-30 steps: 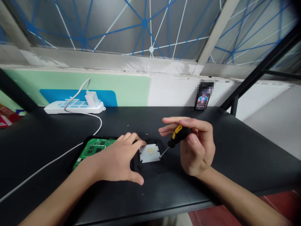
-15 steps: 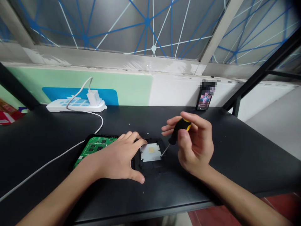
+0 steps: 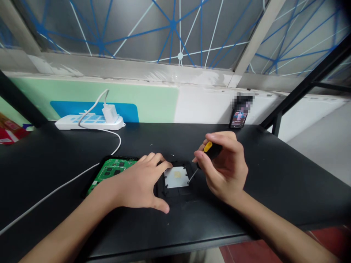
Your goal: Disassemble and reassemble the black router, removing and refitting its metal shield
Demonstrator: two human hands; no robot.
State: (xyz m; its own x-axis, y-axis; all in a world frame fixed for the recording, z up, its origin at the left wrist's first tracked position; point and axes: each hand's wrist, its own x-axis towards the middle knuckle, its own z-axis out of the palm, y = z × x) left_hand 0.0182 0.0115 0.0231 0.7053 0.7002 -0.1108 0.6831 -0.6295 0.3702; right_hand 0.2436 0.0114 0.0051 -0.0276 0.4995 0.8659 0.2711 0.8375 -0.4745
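Note:
My right hand (image 3: 226, 164) is closed around a screwdriver (image 3: 212, 150) with a black and yellow handle. Its thin shaft slants down to the right edge of a silver metal plate (image 3: 175, 182), where the tip meets a corner near a screw point. The plate, with a small yellowish square at its middle, sits in a black plastic casing (image 3: 182, 193). Spread flat across the casing's left side is my left hand (image 3: 139, 182), thumb and fingers apart. A green circuit board (image 3: 109, 170) in a black frame lies partly hidden under my left wrist.
A white power strip (image 3: 68, 123) with a plugged-in charger (image 3: 110, 114) stands at the back left, its white cable (image 3: 68, 181) running across the black table (image 3: 285, 179). A phone (image 3: 238, 116) leans on the wall. Small screws (image 3: 151, 144) lie behind the casing.
My right fingers have rolled the screwdriver handle, and its yellow part now faces differently. The fingers have drawn in closer around it. My left hand stays in place.

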